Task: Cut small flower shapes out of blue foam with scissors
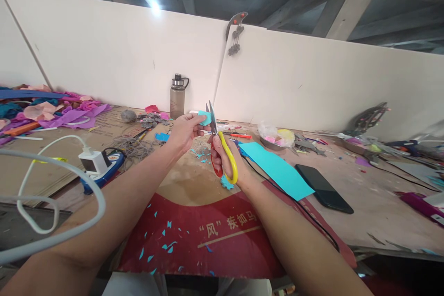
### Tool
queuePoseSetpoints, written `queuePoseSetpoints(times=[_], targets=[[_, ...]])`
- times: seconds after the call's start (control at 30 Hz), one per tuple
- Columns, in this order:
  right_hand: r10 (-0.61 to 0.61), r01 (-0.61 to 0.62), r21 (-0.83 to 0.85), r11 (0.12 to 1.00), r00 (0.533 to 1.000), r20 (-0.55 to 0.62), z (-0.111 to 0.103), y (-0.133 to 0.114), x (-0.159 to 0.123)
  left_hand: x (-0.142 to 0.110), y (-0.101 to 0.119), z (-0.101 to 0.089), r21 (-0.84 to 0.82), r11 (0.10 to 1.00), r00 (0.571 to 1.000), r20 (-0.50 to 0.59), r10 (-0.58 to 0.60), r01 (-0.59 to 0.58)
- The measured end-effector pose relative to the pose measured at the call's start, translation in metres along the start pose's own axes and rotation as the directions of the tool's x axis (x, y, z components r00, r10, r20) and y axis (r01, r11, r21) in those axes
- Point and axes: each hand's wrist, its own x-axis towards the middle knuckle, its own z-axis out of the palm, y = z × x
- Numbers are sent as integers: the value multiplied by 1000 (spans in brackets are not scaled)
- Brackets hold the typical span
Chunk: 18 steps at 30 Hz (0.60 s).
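Observation:
My left hand [185, 133] pinches a small turquoise piece of felt or paper [205, 118] between thumb and fingers. My right hand [224, 157] is closed on a pair of scissors [231, 162] with one yellow and one red handle. The slightly parted blades point up beside the turquoise piece; whether they touch it I cannot tell. Below the scissors lies a scallop-edged turquoise piece [227, 182], partly hidden by my right hand. A larger turquoise sheet [277, 169] rests to the right of my right hand. Turquoise snippets [169, 246] are scattered over the red cardboard [194, 222].
A black phone [324, 188] lies right of the sheet. The bottle [177, 97] stands against the white partition [138, 55]. Colourful scraps [58, 111] are heaped at left, near a white charger [93, 162] and its looping cable. A bowl [274, 141] with plastic sits behind the sheet.

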Motion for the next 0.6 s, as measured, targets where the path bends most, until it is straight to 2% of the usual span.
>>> queuePoseSetpoints(times=[0.3, 0.6], targets=[[14, -14, 16, 1000, 1000, 1, 2, -2, -1, 5, -4, -4, -14, 999, 999, 37, 35, -35], [13, -13, -4, 1000, 1000, 14, 2, -4, -2, 5, -4, -5, -55, 997, 998, 26, 48, -47]])
